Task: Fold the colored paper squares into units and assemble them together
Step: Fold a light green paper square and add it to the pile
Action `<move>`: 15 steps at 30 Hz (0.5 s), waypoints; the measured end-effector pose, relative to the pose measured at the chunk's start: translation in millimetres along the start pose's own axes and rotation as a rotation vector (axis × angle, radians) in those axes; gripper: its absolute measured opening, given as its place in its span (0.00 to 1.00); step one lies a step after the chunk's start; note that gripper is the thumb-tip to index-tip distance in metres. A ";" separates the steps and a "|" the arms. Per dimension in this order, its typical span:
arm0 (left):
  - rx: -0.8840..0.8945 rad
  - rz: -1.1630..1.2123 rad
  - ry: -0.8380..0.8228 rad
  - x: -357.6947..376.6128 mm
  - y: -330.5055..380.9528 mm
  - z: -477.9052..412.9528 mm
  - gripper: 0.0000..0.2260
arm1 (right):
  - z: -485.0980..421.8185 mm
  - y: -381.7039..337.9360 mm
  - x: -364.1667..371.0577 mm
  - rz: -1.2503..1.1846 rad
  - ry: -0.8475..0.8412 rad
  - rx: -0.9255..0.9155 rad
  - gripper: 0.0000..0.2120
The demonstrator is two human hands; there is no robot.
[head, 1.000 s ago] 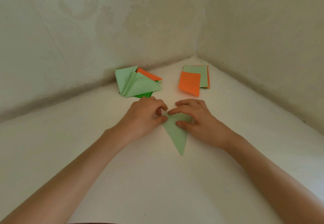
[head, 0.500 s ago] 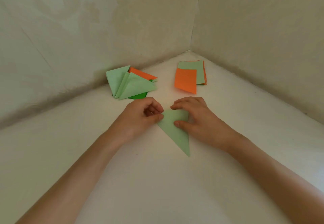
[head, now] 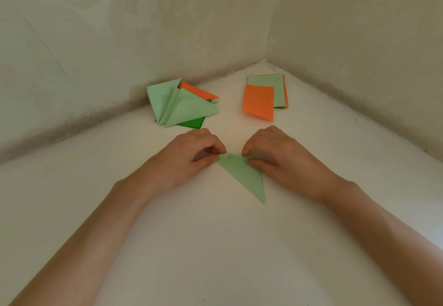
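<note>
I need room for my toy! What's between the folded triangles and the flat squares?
Only bare white surface, seen in the head view, between the folded green-orange paper triangles and stacked paper squares.

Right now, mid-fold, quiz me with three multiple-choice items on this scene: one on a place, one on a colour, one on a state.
1. Where is the pile of folded units?
A. Beyond the left hand, by the wall
B. Beside the right forearm
C. On top of the flat squares

2. What colour is the triangle under the hands?
A. Orange
B. Dark green
C. Light green

3. What is the left hand doing?
A. Resting flat, away from the paper
B. Pinching the triangle's corner
C. Lifting an orange square

Key:
1 A: the pile sits past the left hand's knuckles, near the wall.
2 C: the triangle is pale green.
3 B: thumb and finger close on its left corner.
</note>
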State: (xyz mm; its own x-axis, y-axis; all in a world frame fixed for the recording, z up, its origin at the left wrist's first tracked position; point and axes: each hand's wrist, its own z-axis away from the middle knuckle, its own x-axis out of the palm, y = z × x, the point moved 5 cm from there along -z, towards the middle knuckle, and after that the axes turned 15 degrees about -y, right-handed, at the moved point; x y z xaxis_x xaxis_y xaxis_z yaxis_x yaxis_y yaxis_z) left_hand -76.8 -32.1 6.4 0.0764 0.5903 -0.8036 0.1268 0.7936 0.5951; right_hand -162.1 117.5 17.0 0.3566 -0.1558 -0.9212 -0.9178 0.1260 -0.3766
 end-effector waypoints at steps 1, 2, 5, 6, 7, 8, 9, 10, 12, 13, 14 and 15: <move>0.024 -0.052 0.001 0.0 0.3 0.3 0.06 | 1.1 -1.5 -0.9 0.049 -0.024 -0.054 0.06; 0.046 -0.100 -0.005 0.5 0.3 1.0 0.08 | 2.0 -1.8 -1.6 0.077 -0.045 -0.086 0.06; 0.094 -0.174 -0.023 0.5 3.2 2.8 0.14 | 3.9 -1.1 -2.5 0.079 -0.090 -0.104 0.10; 0.099 -0.184 -0.025 0.3 4.0 3.7 0.14 | 5.1 -0.7 -1.7 0.067 -0.102 -0.102 0.12; 0.100 -0.196 -0.027 0.2 4.8 4.5 0.13 | 6.6 -0.6 -1.2 0.050 -0.113 -0.100 0.16; 0.098 -0.208 -0.030 0.2 5.3 5.6 0.13 | 8.0 -0.6 -1.0 0.027 -0.126 -0.098 0.20; 0.093 -0.219 -0.034 0.0 5.9 7.1 0.14 | 8.9 -1.0 -1.3 0.006 -0.139 -0.091 0.23; 0.093 -0.233 -0.041 -0.2 5.8 8.6 0.15 | 9.6 -1.4 -1.9 -0.013 -0.148 -0.084 0.24; 0.115 -0.286 -0.051 -1.0 7.4 11.5 0.17 | 9.5 -2.7 -2.8 -0.038 -0.160 -0.071 0.25; 0.130 -0.323 -0.053 -1.1 9.0 12.7 0.17 | 9.1 -3.4 -3.1 -0.045 -0.165 -0.067 0.24; 0.139 -0.366 -0.058 -0.9 10.5 13.9 0.17 | 8.7 -3.9 -3.4 -0.050 -0.165 -0.064 0.24; 0.143 -0.411 -0.061 -0.5 12.1 15.6 0.17 | 8.4 -4.4 -3.5 -0.054 -0.168 -0.061 0.24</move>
State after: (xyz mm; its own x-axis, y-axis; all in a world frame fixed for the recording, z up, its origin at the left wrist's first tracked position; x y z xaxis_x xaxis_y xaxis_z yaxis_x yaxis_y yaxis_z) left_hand -59.9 -25.1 13.7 0.0486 0.2162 -0.9751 0.2939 0.9300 0.2208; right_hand -157.8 125.7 21.0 0.4249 0.0061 -0.9052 -0.9037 0.0613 -0.4237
